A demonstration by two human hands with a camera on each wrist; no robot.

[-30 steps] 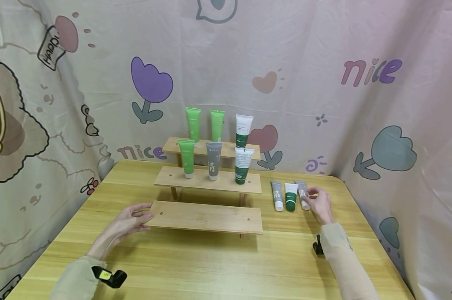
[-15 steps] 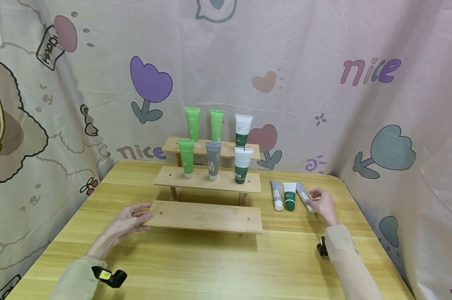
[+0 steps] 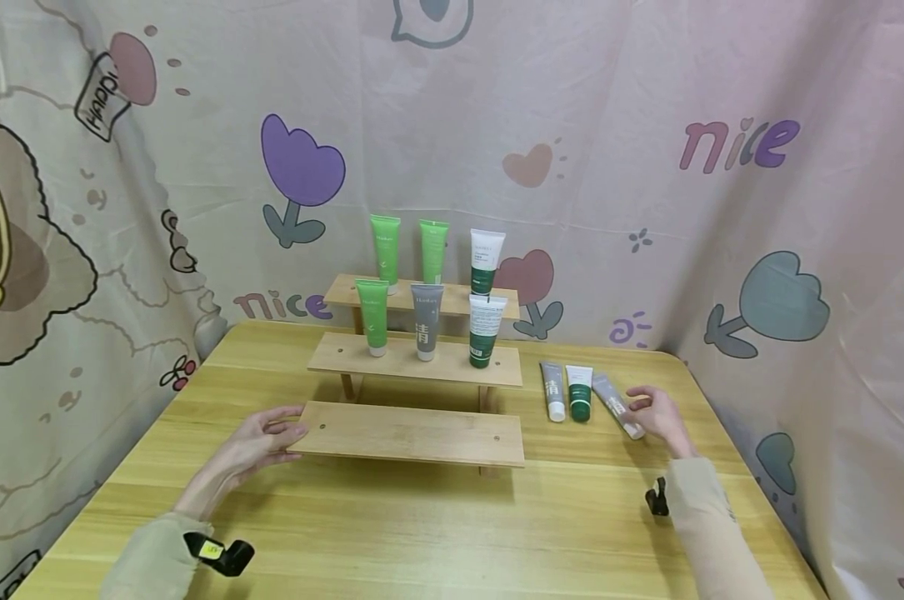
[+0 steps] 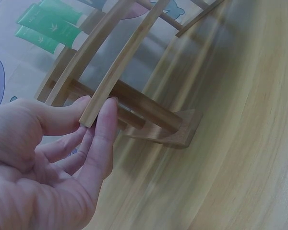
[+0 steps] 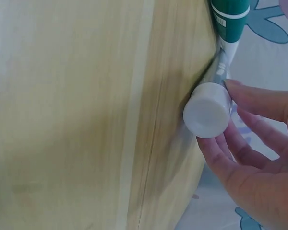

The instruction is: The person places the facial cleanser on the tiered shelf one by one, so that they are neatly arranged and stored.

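On the right of the table, my right hand (image 3: 660, 417) pinches a grey squeeze tube (image 3: 609, 395) close to its white cap (image 5: 206, 111). This tube lies slanted, its cap end toward me and to the right. Beside it lie a white and dark-green tube (image 3: 580, 393) and another grey tube (image 3: 552, 392), caps toward me. At the left, my left hand (image 3: 252, 443) holds the end of the lowest board (image 3: 414, 435) of a three-tier wooden stand. The left wrist view shows thumb above and fingers (image 4: 103, 129) below that board's end (image 4: 117, 69).
A green tube (image 3: 374, 317), a grey tube (image 3: 426, 321) and a white and dark-green tube (image 3: 486, 332) stand caps down on the middle tier (image 3: 402, 367). Two green tubes and a white-green tube (image 3: 487, 258) stand on the top tier. A printed curtain (image 3: 586, 100) hangs behind the table.
My right hand has moved right and toward me, drawing the grey tube's cap end along. That tube has turned from nearly parallel with its neighbours to slanted. My left hand has stayed put.
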